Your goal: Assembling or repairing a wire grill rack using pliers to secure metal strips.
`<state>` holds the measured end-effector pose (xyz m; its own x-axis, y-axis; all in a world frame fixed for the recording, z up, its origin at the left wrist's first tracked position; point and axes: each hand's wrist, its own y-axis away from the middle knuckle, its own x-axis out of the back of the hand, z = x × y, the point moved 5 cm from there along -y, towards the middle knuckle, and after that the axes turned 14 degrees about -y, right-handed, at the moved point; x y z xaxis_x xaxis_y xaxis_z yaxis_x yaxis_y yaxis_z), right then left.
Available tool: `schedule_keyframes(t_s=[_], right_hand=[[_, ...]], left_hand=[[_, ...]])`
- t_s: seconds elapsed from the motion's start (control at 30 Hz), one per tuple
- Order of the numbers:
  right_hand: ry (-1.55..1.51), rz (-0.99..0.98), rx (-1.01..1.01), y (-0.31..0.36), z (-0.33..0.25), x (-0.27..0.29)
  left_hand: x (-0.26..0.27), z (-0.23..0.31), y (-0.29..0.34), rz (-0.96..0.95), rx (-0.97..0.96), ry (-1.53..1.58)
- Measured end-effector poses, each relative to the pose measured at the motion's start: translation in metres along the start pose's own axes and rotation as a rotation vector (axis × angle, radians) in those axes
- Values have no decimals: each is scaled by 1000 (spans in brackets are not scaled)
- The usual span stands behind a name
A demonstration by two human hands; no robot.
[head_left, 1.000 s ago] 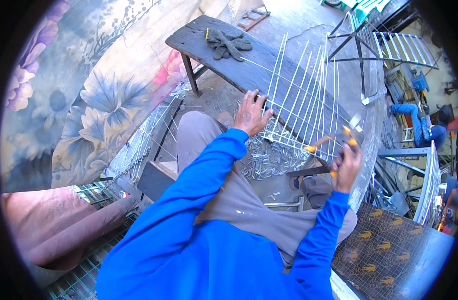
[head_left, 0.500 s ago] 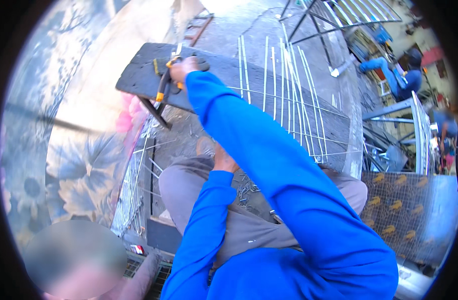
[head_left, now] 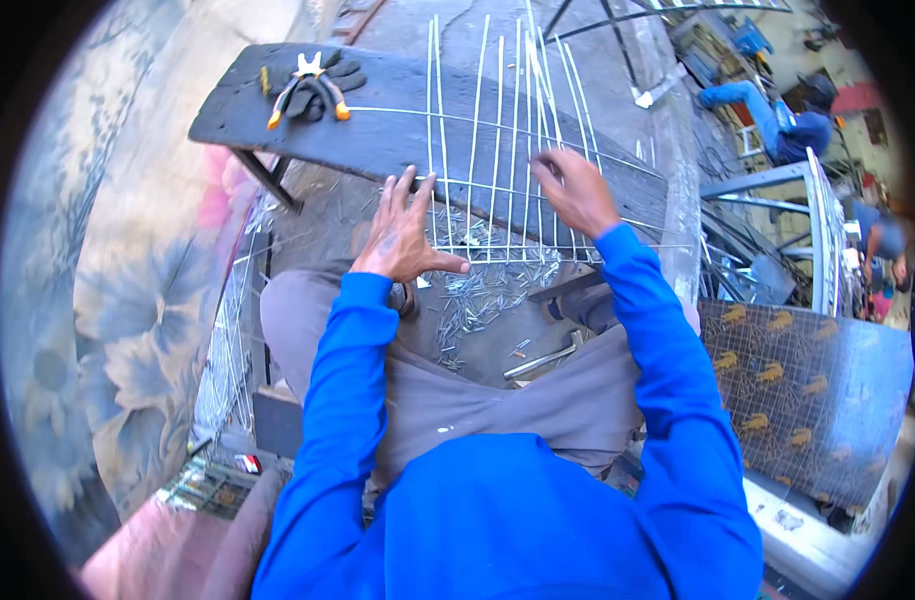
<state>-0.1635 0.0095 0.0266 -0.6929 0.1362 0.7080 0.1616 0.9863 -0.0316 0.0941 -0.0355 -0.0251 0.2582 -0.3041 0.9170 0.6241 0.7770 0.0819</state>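
Note:
A loose grid of thin metal rods [head_left: 477,120] lies over the dark wooden bench [head_left: 217,105] and reaches past its near edge. My left hand [head_left: 402,235] is spread flat at the grid's left side, its fingertips by the bench edge and its thumb near a lower cross rod. Over the grid's middle right, my right hand [head_left: 575,190] has its fingers curled together among the long rods. Blur hides what those fingertips hold. Pliers [head_left: 340,110] with black and orange handles rest on a dark glove [head_left: 351,78] at the bench's left end.
Short metal offcuts [head_left: 472,300] litter the floor between my knees. A patterned cloth [head_left: 147,300] hangs along the left. At the right stand a metal frame [head_left: 822,235] and a patterned panel [head_left: 797,400]. A person in blue [head_left: 802,135] sits farther off.
My right hand has let go of the pliers, now lying on the bench, and moved right to the rods. My left hand has risen from near my knee to the grid. The view has shifted.

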Motion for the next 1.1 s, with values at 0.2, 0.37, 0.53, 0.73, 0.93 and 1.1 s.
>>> schedule_keyframes(t_s=[0.2,0.37,0.53,0.73,0.93,1.1], right_hand=[[114,86,186,76,1,-3],[211,207,152,82,18,-30],[289,261,165,85,15,-33],[313,265,195,87,14,-33],[315,270,159,84,13,-33],[317,263,154,83,14,-37]], left_hand=[[-6,3,-3,-132,-151,-239],[-8,1,1,-32,-193,-203],[2,4,-1,45,-245,-241],[7,11,-2,15,-226,-257],[8,13,-3,33,-248,-278],[5,10,4,87,-224,-261]])
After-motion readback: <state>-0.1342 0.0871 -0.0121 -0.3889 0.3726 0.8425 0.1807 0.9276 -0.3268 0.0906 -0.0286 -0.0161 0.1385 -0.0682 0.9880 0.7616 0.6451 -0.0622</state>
